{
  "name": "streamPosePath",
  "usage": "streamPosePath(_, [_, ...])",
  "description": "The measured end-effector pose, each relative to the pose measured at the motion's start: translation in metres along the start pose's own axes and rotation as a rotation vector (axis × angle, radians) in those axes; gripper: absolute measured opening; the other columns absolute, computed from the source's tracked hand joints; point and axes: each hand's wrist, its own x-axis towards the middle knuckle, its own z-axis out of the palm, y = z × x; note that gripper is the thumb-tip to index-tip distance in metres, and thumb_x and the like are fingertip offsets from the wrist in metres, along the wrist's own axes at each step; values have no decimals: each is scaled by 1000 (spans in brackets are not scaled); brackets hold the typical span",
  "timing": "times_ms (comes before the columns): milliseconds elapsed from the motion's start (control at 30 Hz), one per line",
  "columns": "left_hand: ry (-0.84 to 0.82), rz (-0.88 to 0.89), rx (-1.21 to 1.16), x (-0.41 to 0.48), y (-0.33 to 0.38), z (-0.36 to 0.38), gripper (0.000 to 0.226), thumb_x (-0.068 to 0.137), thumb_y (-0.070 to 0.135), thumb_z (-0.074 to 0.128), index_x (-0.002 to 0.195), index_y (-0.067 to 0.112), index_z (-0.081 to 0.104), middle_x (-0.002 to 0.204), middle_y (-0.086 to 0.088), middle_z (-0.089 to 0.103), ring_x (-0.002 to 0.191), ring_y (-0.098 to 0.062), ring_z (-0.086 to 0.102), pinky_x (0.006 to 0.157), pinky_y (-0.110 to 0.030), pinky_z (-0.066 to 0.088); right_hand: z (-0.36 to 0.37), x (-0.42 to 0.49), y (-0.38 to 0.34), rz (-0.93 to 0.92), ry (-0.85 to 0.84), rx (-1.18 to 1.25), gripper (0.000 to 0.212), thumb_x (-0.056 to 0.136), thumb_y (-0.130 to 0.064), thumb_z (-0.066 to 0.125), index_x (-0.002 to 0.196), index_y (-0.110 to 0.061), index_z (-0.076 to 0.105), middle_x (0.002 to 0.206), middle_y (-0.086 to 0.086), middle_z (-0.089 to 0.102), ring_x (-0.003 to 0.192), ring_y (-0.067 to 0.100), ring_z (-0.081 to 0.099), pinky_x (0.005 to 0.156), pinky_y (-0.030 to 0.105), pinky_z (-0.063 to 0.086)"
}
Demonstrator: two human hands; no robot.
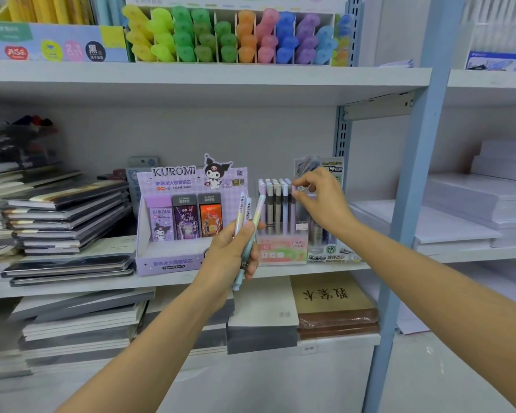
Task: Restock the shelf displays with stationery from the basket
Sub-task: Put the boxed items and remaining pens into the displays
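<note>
My left hand (231,253) grips a small bunch of pastel pens (248,216), tips pointing up, in front of the middle shelf. To its right stands a pink "Fruit Soda" display box (282,248) with several upright pens (276,204) in rows. My right hand (319,201) hovers over the box's right end, thumb and forefinger pinched on the top of a lilac pen (294,210) in the rightmost row. The basket is out of view.
A purple Kuromi lead-refill display (173,222) stands left of the pen box, a blister-pack display (328,254) to its right. Notebook stacks (66,216) fill the shelf's left. Highlighters (230,37) line the upper shelf. A blue upright post (408,204) stands to the right.
</note>
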Motion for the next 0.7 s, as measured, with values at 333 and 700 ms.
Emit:
streamPosePath(333, [-33,-14,62,-4,2,5,27,100,37,46,107,17,63,60,-2,55,43,-13,46,40,-21,38,-12,-21,-38,-78,-253,634,18,94,-21,61,108,-11,67,91,4,71,73,13,67,68,23,55])
streamPosePath(700, [-1,-104,-110,-6,15,-10,30,70,28,76,89,11,61,65,-2,58,36,-8,37,30,-16,23,-17,-33,-42,-17,-155,856,10,87,-1,66,96,2,68,81,12,71,73,19,70,68,22,57])
